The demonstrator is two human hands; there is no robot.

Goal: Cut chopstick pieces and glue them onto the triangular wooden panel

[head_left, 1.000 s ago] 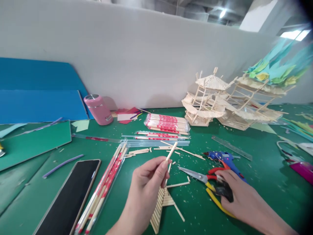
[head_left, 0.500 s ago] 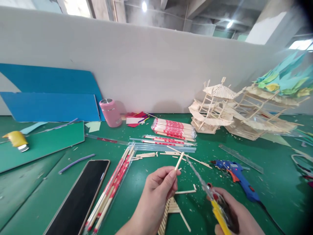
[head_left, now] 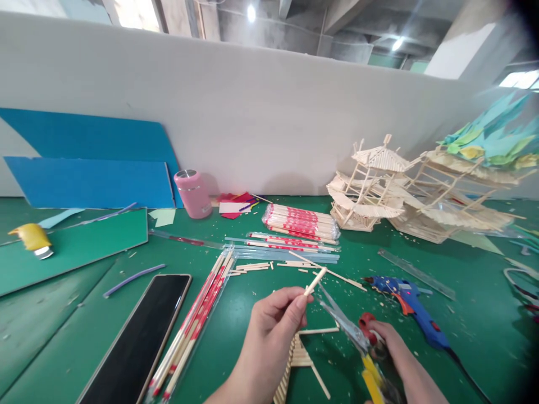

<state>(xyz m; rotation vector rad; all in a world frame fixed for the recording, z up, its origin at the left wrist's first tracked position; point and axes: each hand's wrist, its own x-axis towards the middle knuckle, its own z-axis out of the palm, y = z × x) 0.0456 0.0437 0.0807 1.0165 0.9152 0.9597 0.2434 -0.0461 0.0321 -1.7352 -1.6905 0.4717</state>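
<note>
Between thumb and fingers, my left hand (head_left: 275, 331) pinches a short wooden stick (head_left: 315, 281) that points up and to the right. My right hand (head_left: 404, 353) is wrapped round the handles of a pair of scissors (head_left: 349, 325) with red and yellow grips. Their blades stand a little apart, the tips just right of and below the stick, not touching it. Under my left hand lies a partly hidden piece made of glued sticks (head_left: 300, 354), with thin sticks reaching out from it. Short cut sticks (head_left: 255, 266) are scattered beyond my hands.
A blue glue gun (head_left: 410, 303) lies at right near a clear ruler (head_left: 416, 273). Packed chopsticks (head_left: 301, 221), a pink flask (head_left: 192, 194) and stick-built pavilions (head_left: 370, 185) stand behind. At left are a phone (head_left: 137, 336) and wrapped chopsticks (head_left: 196, 320).
The scissors' blades have opened and dropped slightly away from the stick. My left hand has tilted the stick further to the right.
</note>
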